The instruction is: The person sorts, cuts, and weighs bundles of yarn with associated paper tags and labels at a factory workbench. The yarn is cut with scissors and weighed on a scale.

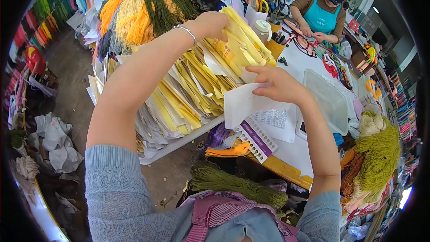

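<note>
A long row of yellow and white paper packets [179, 92] stands packed on edge in a white tray [179, 143]. My left hand [210, 24] reaches over the far end of the row, its fingers closed at the top of a yellow packet [244, 36]. My right hand [275, 85] is at the near side of that end, fingers apart, with thumb and fingertips by a white paper sheet [246, 105]; whether it grips the sheet is unclear. Below the sheet lie a printed page [273, 118] and a purple and white card with holes [256, 140].
Orange, cream and green yarn [139, 13] is heaped behind the packets. A clear plastic box [324, 101] is at the right, near olive yarn [378, 148]. A white-lidded cup [262, 30] and scissors [278, 6] stand beyond. A co-worker [320, 13] works across the table.
</note>
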The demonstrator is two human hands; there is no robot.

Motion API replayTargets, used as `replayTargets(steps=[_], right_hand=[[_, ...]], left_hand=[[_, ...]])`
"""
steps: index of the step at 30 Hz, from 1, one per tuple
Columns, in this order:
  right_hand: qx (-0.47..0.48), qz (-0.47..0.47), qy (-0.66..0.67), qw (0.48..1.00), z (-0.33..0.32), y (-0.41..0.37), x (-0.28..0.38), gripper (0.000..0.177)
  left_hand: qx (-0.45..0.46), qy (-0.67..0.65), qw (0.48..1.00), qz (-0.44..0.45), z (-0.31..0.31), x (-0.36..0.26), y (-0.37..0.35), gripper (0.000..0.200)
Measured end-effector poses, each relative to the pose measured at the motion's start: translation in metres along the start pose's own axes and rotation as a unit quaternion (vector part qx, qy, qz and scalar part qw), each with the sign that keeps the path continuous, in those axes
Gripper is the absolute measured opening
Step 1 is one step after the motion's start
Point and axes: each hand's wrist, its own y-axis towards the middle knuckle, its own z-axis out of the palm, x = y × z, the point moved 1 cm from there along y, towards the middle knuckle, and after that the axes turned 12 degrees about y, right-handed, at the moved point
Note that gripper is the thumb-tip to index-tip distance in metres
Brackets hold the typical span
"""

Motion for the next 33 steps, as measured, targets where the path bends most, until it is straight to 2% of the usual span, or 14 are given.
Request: replayTargets(steps=[2,5,7,8,9,11,14,21,25,27,28,30,31,33], right_hand=[[-0.004,0.018,0.028,0.999,-0.001,0.003,-0.008,0.02],[-0.083,-0.013,0.079,0.993,-0.003,0.009,-0.021,0.025],[-0.107,0.153,0.103,0.977,-0.011,0.016,-0.016,0.027],[-0.126,0.138,0.079,0.979,-0.013,0.02,-0.023,0.036],[-0.128,0.138,0.08,0.979,-0.013,0.023,-0.026,0.036],[-0.161,0.17,0.186,0.954,-0.012,0.028,-0.031,0.035],[-0.177,0.187,0.196,0.946,-0.014,0.031,-0.029,0.035],[-0.198,0.188,0.189,0.943,-0.015,0.031,-0.035,0.034],[-0.227,0.148,0.014,0.962,-0.018,0.029,-0.021,0.032],[-0.249,0.125,-0.048,0.959,-0.019,0.03,-0.012,0.03],[-0.251,0.104,-0.097,0.957,-0.016,0.031,-0.008,0.029],[-0.255,0.087,-0.145,0.952,-0.011,0.034,-0.004,0.028],[-0.251,0.096,-0.159,0.95,-0.01,0.036,-0.004,0.028],[-0.248,0.104,-0.172,0.948,-0.008,0.037,-0.006,0.027]], left_hand=[[0.002,-0.001,1.0,-0.01,-0.001,0.002,-0.001,0.045],[0.017,0.005,1.0,0.016,0.007,0.011,0.002,0.045],[0.037,-0.032,0.999,0.02,0.01,0.018,0.0,0.046],[0.039,-0.032,0.998,0.027,0.011,0.02,0.0,0.046],[0.039,-0.031,0.998,0.029,0.009,0.019,-0.001,0.046],[0.037,-0.038,0.998,0.021,0.007,0.017,-0.004,0.044],[0.033,-0.039,0.999,0.006,0.007,0.014,-0.006,0.041],[0.033,-0.004,0.999,-0.002,0.012,0.012,0.003,0.035],[0.04,-0.017,0.999,-0.009,0.01,0.016,0.0,0.032],[0.083,-0.049,0.995,0.031,0.009,0.018,0.0,0.05],[0.084,-0.05,0.995,0.032,0.008,0.02,-0.002,0.05],[0.158,-0.042,0.981,0.1,0.001,0.025,-0.006,0.076],[0.224,-0.064,0.968,0.088,-0.005,0.024,-0.007,0.096],[0.187,-0.03,0.978,0.089,-0.002,0.018,-0.013,0.091]])
